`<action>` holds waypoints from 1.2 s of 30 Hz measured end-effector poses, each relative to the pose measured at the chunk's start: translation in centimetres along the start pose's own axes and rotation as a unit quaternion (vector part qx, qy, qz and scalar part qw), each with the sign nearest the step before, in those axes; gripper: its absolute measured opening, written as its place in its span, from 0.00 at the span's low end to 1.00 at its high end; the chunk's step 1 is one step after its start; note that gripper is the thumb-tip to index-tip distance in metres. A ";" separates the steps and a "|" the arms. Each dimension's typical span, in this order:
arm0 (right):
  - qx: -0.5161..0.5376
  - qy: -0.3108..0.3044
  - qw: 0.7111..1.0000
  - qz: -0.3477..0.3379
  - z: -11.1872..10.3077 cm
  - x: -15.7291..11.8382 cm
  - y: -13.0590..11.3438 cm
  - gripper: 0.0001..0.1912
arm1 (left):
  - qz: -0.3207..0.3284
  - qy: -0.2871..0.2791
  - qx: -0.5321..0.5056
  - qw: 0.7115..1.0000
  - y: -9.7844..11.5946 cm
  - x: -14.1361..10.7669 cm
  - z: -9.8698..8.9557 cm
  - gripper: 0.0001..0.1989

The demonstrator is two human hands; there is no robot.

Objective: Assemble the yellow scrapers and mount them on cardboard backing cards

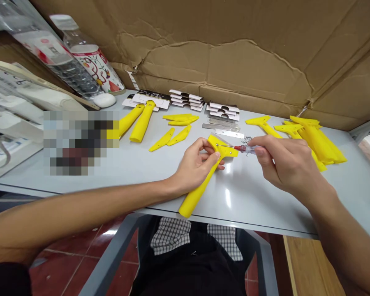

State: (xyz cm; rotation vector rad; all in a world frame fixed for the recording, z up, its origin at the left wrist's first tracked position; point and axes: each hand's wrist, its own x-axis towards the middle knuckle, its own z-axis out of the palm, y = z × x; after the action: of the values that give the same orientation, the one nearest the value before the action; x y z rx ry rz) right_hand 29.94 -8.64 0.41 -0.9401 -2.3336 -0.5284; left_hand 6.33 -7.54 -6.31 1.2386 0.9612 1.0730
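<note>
My left hand (197, 164) is closed around the head end of a yellow plastic scraper (200, 191), whose round handle slants down toward the table's front edge. Two small screws show on the scraper's head, and a thin strip of blade edges out behind it. Pinched in my right hand (291, 164) is a screwdriver (243, 149) with a clear handle and red collar; its tip meets the left screw. Just beyond the screwdriver lies a little heap of screws (247, 140). Metal blades (223, 127) rest behind the scraper's head.
Several yellow scrapers (322, 139) are piled at right. Yellow cover pieces (179, 135) and two yellow handles (143, 123) lie left of centre. Folded cards (186, 100) line the back, against a cardboard wall (228, 61). Plastic bottles (92, 61) stand at back left.
</note>
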 end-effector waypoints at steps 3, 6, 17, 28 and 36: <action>-0.003 0.005 1.000 -0.002 0.0 0.1 -0.4 0.07 | 0.002 0.000 0.003 1.000 0.0 0.0 0.1 0.11; 0.011 0.006 1.000 -0.004 0.1 0.1 -0.8 0.05 | 0.000 0.002 0.007 1.000 0.0 0.1 0.1 0.10; 0.049 0.002 0.999 -0.022 0.1 -0.1 -0.3 0.03 | -0.007 0.003 0.011 1.000 0.0 0.0 0.0 0.11; 0.065 -0.015 0.998 -0.005 0.1 0.0 -0.2 0.07 | -0.008 0.004 0.011 1.000 0.2 0.0 0.0 0.09; 0.101 -0.009 0.995 -0.004 0.3 -0.2 0.1 0.11 | -0.003 0.001 0.002 1.000 -0.1 0.1 0.1 0.08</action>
State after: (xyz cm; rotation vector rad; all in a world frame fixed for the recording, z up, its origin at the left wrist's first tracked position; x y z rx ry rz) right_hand 30.05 -8.49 0.00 -0.8431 -2.3560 -0.2824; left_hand 6.48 -7.52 -6.36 1.2386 0.9679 1.0678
